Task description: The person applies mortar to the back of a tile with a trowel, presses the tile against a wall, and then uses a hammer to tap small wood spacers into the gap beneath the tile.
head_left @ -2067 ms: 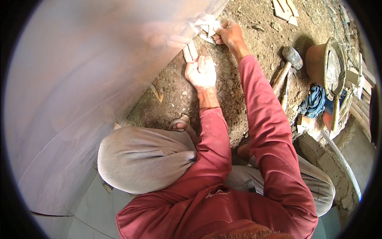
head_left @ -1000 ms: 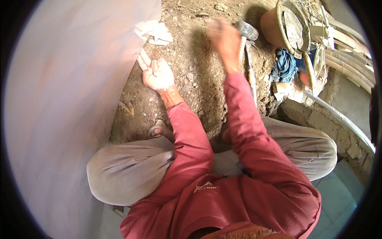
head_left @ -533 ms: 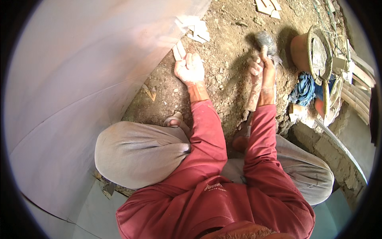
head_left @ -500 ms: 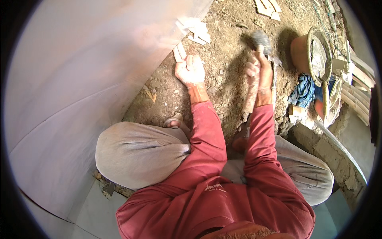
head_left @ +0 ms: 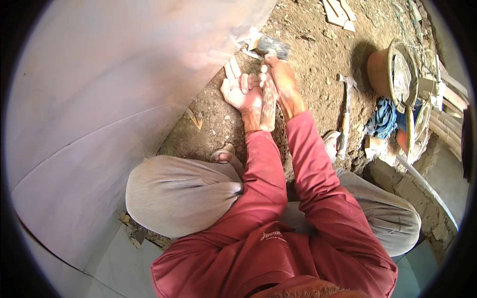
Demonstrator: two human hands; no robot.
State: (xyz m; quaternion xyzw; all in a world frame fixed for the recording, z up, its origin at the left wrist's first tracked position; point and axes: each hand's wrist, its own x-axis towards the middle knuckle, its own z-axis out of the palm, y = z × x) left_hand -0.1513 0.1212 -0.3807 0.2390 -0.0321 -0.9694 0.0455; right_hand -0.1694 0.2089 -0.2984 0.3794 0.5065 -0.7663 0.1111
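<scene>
I squat on bare soil beside a large pale tiled surface (head_left: 99, 99). My right hand (head_left: 279, 79) grips the wooden handle of a mallet (head_left: 271, 47), whose grey head hangs over white tile scraps (head_left: 248, 39) at the surface's edge. My left hand (head_left: 242, 89) lies flat on the dirt, fingers spread, touching a small tile piece (head_left: 232, 67) at that edge. The mallet handle runs down between both wrists.
A second hammer (head_left: 345, 109) lies on the soil to my right. Further right stand a terracotta-coloured pot (head_left: 382, 69), a blue cloth (head_left: 382, 119), round wire-rimmed items and wooden sticks. More tile offcuts (head_left: 338, 11) lie at the top. A masonry ledge (head_left: 412, 193) runs lower right.
My right hand picked up the mallet from the right side and has swung it leftward, over the tile scraps beside my left hand. The left hand has stayed flat at the edge.
</scene>
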